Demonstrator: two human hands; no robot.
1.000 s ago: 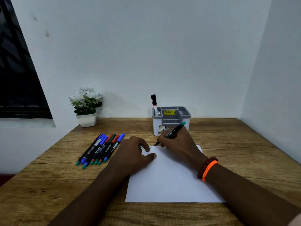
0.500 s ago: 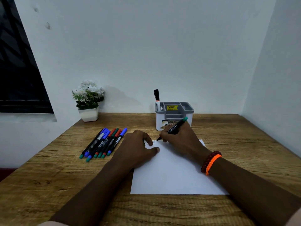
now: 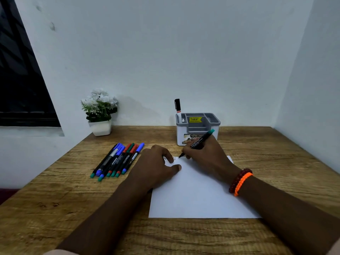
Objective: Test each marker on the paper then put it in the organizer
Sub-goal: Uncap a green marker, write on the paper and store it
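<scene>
A white sheet of paper [image 3: 198, 196] lies on the wooden table [image 3: 60, 196]. My right hand [image 3: 207, 155] grips a black marker [image 3: 199, 141] with a teal end, its tip touching the paper's top left corner beside small marks. My left hand [image 3: 156, 166] lies on the paper's left edge with fingers curled; a small white thing shows at its fingertips, and I cannot tell what it is. Several markers [image 3: 117, 160] with blue, red and green caps lie in a row to the left. The grey and white organizer [image 3: 197, 128] behind my hands holds one black-capped marker [image 3: 178, 109] upright.
A small white pot of white flowers [image 3: 100, 112] stands at the table's back left by the wall. White walls close the back and right side. A dark window sits at the far left.
The view has tilted up slightly, so the table's contents sit lower in the picture. Both hands stay at the paper's top left corner, the marker tip still on the sheet.
</scene>
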